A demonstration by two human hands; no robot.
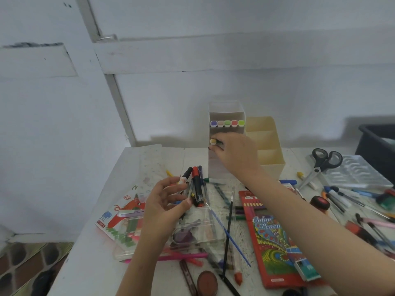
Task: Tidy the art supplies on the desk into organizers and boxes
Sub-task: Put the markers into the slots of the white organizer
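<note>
A white tiered marker organizer [226,112] stands at the back of the desk, with several colour-capped markers [227,123] in its upper row. My right hand [237,152] pinches a yellow-capped marker [213,141] at the left end of the lower row. My left hand [164,208] holds a bundle of markers and pens [195,184], black, red and blue among them, upright above a clear plastic case [205,229].
A cream divided organizer [265,144] stands right of the white one. Scissors [320,165], a clear tray [359,174], a colour pencil box [275,238], paintbrushes [227,233], loose pens [342,199] and a dark bin [378,144] crowd the right side.
</note>
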